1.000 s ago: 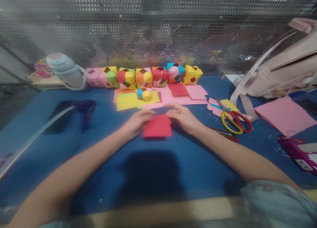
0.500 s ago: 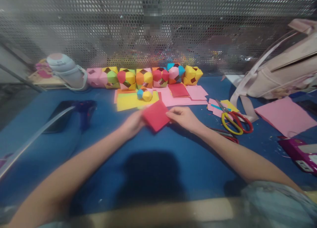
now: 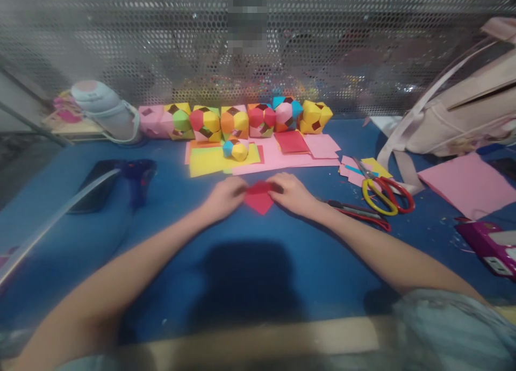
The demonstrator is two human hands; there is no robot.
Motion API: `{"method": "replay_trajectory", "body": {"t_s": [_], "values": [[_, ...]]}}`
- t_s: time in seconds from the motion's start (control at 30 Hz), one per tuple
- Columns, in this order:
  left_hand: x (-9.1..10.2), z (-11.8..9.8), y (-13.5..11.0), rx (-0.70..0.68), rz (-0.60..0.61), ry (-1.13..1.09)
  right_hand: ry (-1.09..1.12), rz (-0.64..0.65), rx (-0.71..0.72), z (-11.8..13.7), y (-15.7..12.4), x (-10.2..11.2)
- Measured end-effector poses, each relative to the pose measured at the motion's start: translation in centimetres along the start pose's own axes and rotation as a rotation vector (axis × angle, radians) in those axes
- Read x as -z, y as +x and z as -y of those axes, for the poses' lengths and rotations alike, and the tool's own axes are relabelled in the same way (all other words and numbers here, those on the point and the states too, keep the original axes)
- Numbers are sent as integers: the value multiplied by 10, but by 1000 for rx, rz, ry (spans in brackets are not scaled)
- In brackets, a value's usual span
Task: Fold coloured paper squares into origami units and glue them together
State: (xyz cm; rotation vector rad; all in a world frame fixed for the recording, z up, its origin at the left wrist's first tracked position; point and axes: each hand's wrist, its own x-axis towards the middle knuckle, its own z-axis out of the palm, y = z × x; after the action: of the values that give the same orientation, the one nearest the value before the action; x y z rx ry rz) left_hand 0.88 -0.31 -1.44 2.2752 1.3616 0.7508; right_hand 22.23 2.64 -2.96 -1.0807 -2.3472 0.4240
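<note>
A small red sheet of paper [image 3: 260, 199] is held between my two hands just above the blue table, one corner pointing toward me and its upper part bent. My left hand [image 3: 226, 198] pinches its left side, fingers closed. On the opposite side, my right hand [image 3: 293, 193] grips the paper between thumb and fingers. Beyond the hands, yellow sheets [image 3: 207, 162] and pink sheets [image 3: 278, 163] lie stacked, with a small blue-and-yellow paper piece [image 3: 236, 150] on top. A darker red stack [image 3: 292, 143] rests on the pink sheets.
Several folded paper balls [image 3: 206, 125] line the back along a perforated metal panel [image 3: 161, 48]. Scissors [image 3: 381, 191], pliers-like red handles [image 3: 363, 215], a pink sheet [image 3: 467, 185] and a bag [image 3: 463, 107] sit right. A glue gun [image 3: 137, 180] and a bottle [image 3: 107, 110] stand left.
The red paper has come down and tilted, its top now bent over. My left hand has shifted to its left edge, and both hands are closer together.
</note>
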Motion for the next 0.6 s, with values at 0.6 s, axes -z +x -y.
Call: {"method": "replay_trajectory", "body": {"t_s": [0.6], "values": [[7, -11, 3, -260, 276, 173, -247, 85, 433, 5, -1, -2]]}}
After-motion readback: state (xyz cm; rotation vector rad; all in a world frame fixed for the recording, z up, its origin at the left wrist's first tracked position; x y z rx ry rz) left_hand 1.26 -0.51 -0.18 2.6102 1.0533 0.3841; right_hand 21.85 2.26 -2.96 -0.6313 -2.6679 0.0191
